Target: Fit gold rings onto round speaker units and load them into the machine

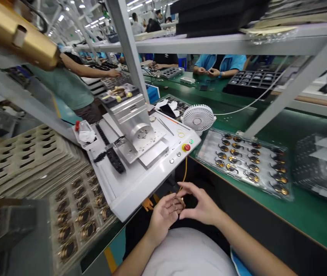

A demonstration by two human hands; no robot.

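In front of my body, a small round part (183,203) with a gold-toned rim sits between my hands; its details are blurred and partly covered by fingers. My left hand (163,216) is palm up, its fingers curled around the part. From the other side, my right hand (202,205) curves in a C shape, thumb at the part's lower edge and index finger above it. Beyond my hands stands a white machine (143,184) with a metal fixture block (131,119) and a red stop button (186,147).
To the right, a clear tray (209,147) holds several round gold-and-black parts. Another filled tray (74,245) lies at left, near stacked trays (31,161). A white fan (198,118) stands behind the machine. A gold cylinder (22,34) hangs upper left. Co-workers sit across the green bench (223,103).
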